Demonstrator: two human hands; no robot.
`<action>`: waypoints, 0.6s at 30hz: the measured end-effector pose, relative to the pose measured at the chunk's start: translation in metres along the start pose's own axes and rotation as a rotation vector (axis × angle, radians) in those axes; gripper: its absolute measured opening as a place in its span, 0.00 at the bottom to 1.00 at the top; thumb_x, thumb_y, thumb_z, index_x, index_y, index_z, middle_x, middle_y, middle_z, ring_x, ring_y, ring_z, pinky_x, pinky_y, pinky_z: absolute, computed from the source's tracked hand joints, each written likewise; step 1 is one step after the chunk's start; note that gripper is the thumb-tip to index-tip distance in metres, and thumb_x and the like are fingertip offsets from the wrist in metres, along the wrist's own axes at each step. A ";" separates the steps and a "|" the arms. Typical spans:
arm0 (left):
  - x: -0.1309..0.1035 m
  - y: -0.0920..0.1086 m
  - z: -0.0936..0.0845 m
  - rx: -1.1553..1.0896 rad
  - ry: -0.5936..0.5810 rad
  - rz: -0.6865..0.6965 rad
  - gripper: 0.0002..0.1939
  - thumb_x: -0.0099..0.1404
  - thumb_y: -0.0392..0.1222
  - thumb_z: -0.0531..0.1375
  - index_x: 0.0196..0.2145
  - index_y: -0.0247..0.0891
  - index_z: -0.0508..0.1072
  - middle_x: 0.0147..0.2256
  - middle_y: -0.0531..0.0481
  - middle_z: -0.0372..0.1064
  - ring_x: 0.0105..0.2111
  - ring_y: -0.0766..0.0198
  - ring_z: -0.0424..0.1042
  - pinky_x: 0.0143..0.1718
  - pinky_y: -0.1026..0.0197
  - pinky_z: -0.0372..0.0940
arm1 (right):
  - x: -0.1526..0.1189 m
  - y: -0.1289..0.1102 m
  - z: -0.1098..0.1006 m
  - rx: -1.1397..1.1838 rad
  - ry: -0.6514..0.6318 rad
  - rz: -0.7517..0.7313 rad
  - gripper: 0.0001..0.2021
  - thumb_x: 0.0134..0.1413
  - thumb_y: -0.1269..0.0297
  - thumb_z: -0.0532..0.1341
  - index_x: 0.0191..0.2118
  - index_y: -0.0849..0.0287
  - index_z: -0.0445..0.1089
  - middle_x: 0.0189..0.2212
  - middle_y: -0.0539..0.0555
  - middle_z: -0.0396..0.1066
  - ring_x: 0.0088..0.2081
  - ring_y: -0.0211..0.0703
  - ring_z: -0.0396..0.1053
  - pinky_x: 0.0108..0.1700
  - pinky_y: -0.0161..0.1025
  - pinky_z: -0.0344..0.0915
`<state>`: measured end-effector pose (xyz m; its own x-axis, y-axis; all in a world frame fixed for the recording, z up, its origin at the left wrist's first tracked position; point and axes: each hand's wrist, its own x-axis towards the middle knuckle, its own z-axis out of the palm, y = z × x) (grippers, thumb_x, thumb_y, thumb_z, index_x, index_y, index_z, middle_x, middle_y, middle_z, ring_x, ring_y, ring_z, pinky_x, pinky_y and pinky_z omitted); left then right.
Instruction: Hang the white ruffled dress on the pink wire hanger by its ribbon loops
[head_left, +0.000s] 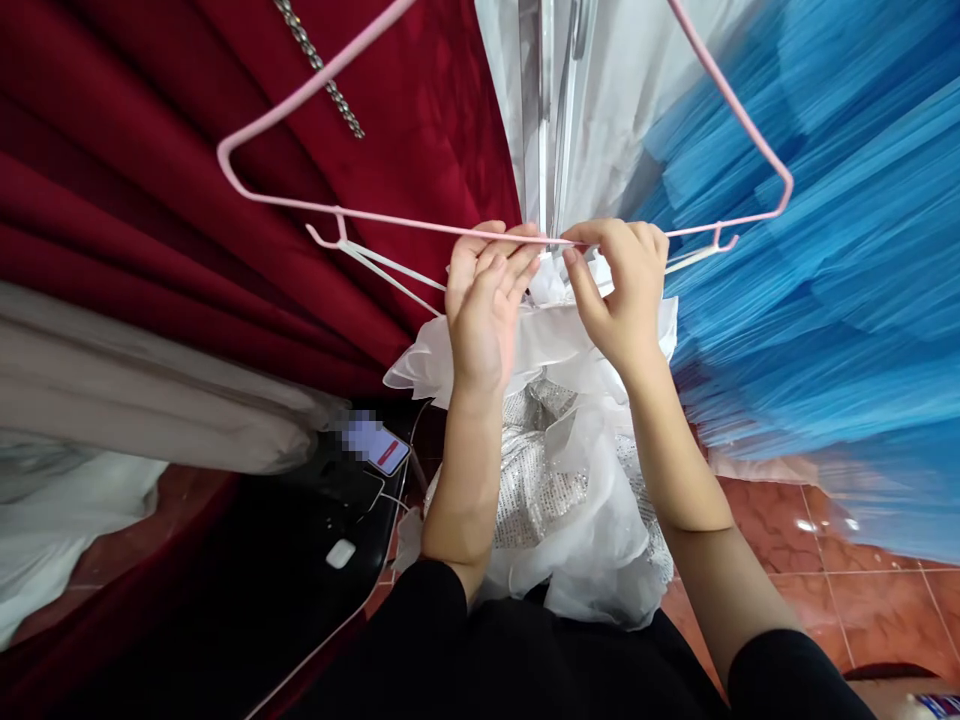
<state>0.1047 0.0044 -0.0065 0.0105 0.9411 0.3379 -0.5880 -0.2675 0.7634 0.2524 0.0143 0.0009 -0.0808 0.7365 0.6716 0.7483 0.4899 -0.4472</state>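
Pinching: the right hand, thumb and forefinger closed on the lower bar of the pink hanger near its middle; the other fingers curl, the back of the hand outward.
Left hand: loosely open, palm turned up and inward, fingers half-curled at the bar, thumb bent below it; I cannot tell how firmly it touches.
Forearms: both reach up and forward, slanting in toward each other, so the hands sit side by side, slightly apart, wrists below the bar.
Hanger: held level across the view, corners well outside the hands, a small hook under each end.
Straps: white, running from the hooks in toward the dress.
Dress: white ruffles and silvery sequins, below the bar, behind and between the forearms.
Left side: red cloth with a chain before it; lower, a phone and a white case on a black surface.
Right side: blue tulle above red tiles.
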 end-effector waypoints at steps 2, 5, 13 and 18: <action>-0.015 0.010 -0.008 0.078 0.036 -0.046 0.10 0.69 0.40 0.55 0.47 0.38 0.69 0.49 0.44 0.72 0.52 0.55 0.73 0.58 0.50 0.65 | -0.005 -0.002 0.003 -0.022 0.024 0.017 0.12 0.66 0.55 0.50 0.47 0.48 0.67 0.42 0.52 0.73 0.48 0.48 0.68 0.59 0.57 0.59; -0.032 0.019 -0.024 0.227 0.254 0.046 0.08 0.67 0.39 0.57 0.43 0.37 0.72 0.42 0.46 0.74 0.44 0.59 0.76 0.52 0.55 0.69 | -0.008 -0.006 0.002 -0.049 0.015 0.007 0.13 0.66 0.54 0.50 0.49 0.47 0.67 0.42 0.52 0.73 0.47 0.48 0.67 0.58 0.57 0.59; -0.009 -0.004 -0.073 0.484 0.550 0.301 0.16 0.64 0.35 0.59 0.50 0.38 0.67 0.50 0.45 0.69 0.50 0.58 0.72 0.50 0.56 0.68 | -0.005 0.005 0.011 0.025 0.057 0.015 0.13 0.65 0.55 0.50 0.47 0.45 0.69 0.40 0.51 0.73 0.48 0.49 0.67 0.60 0.60 0.59; -0.005 -0.006 -0.070 0.584 0.475 0.307 0.09 0.66 0.45 0.61 0.37 0.36 0.71 0.36 0.49 0.74 0.41 0.62 0.76 0.48 0.59 0.68 | -0.004 0.015 0.009 0.131 0.063 0.082 0.13 0.62 0.51 0.54 0.44 0.46 0.71 0.40 0.52 0.73 0.50 0.51 0.67 0.63 0.63 0.57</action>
<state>0.0517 0.0159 -0.0508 -0.5041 0.7606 0.4091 0.0091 -0.4690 0.8831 0.2577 0.0233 -0.0136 0.0212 0.7476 0.6638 0.6584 0.4892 -0.5720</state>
